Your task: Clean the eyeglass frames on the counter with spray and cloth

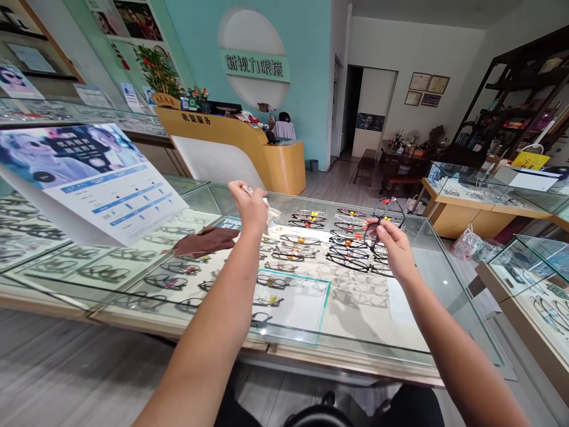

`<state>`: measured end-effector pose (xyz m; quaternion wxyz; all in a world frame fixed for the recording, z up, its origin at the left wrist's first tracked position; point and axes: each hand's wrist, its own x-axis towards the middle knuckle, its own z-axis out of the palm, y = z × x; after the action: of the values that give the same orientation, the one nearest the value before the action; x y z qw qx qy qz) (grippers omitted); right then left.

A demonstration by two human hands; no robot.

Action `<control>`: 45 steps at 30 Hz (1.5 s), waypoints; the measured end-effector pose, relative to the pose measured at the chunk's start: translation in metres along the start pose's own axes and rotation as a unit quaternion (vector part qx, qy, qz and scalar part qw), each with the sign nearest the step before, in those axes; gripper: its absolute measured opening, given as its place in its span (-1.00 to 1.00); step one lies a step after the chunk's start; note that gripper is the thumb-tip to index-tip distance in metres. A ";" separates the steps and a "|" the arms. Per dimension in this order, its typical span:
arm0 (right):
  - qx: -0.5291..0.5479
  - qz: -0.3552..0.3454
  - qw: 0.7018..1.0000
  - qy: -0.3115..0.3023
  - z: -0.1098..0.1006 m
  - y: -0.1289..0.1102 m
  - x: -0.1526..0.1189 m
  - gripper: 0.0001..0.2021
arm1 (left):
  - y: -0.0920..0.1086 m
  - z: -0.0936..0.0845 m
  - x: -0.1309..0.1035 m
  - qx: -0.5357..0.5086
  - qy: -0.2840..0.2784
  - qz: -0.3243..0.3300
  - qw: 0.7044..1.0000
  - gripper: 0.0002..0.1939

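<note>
My right hand [394,243] pinches a pair of dark-framed eyeglasses [370,234], held up above the right part of the glass display case [355,350]. My left hand [251,207] is closed around a small whitish thing [272,214], mostly hidden by my fingers; its kind cannot be made out. Rows of eyeglasses [300,240] with small coloured tags lie between my hands, and another group [349,258] sits just left of my right hand. A brown cloth [207,240] rests on the glass to the left of my left forearm.
A folded card sign [120,204] stands on the case at the left. Other glass cases [471,198] stand to the right, with a plastic bag [466,243] on the floor. A wooden reception counter [284,169] is behind. The case's front edge [355,365] runs below my arms.
</note>
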<state>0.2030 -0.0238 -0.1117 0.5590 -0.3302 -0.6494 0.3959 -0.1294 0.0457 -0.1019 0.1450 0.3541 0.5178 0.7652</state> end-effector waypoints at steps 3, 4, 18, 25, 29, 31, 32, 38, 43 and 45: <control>-0.012 -0.006 1.000 -0.005 0.003 -0.001 -0.002 -0.60 | 0.023 0.016 -0.028 -0.186 -0.097 -0.098 0.973 -0.47; -0.016 -0.005 1.000 -0.008 0.004 -0.001 -0.003 -0.59 | 0.029 0.021 -0.040 -0.231 -0.147 -0.122 0.954 -0.44; -0.019 -0.006 1.000 -0.012 0.014 -0.002 -0.013 -0.55 | 0.030 0.038 -0.122 -0.182 -0.535 -0.290 0.773 -0.46; -0.035 -0.029 0.999 -0.019 0.013 -0.006 -0.012 -0.56 | 0.018 0.043 -0.124 -0.190 -0.494 -0.297 0.795 -0.44; -0.027 -0.018 0.999 -0.031 0.015 -0.007 -0.012 -0.56 | 0.016 0.042 -0.125 -0.198 -0.503 -0.298 0.787 -0.48; -0.012 0.006 0.999 -0.036 0.016 -0.006 -0.012 -0.54 | 0.019 0.041 -0.126 -0.203 -0.513 -0.298 0.779 -0.50; -0.004 0.019 0.999 -0.037 0.016 -0.005 -0.012 -0.53 | 0.020 0.041 -0.126 -0.205 -0.519 -0.297 0.775 -0.50; 0.016 0.046 0.998 -0.035 0.016 0.002 -0.011 -0.53 | 0.029 0.040 -0.129 -0.230 -0.541 -0.293 0.754 -0.46; 0.007 0.031 0.999 -0.032 0.017 0.006 -0.012 -0.53 | 0.028 0.041 -0.133 -0.200 -0.540 -0.281 0.767 -0.47; 0.002 0.025 0.999 -0.033 0.018 0.007 -0.012 -0.53 | 0.027 0.040 -0.135 -0.192 -0.542 -0.274 0.771 -0.49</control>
<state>0.1868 -0.0335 -0.1245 0.5282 -0.3320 -0.6579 0.4218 -0.0022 -0.0177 -0.1217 0.6699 0.5180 0.2706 0.4579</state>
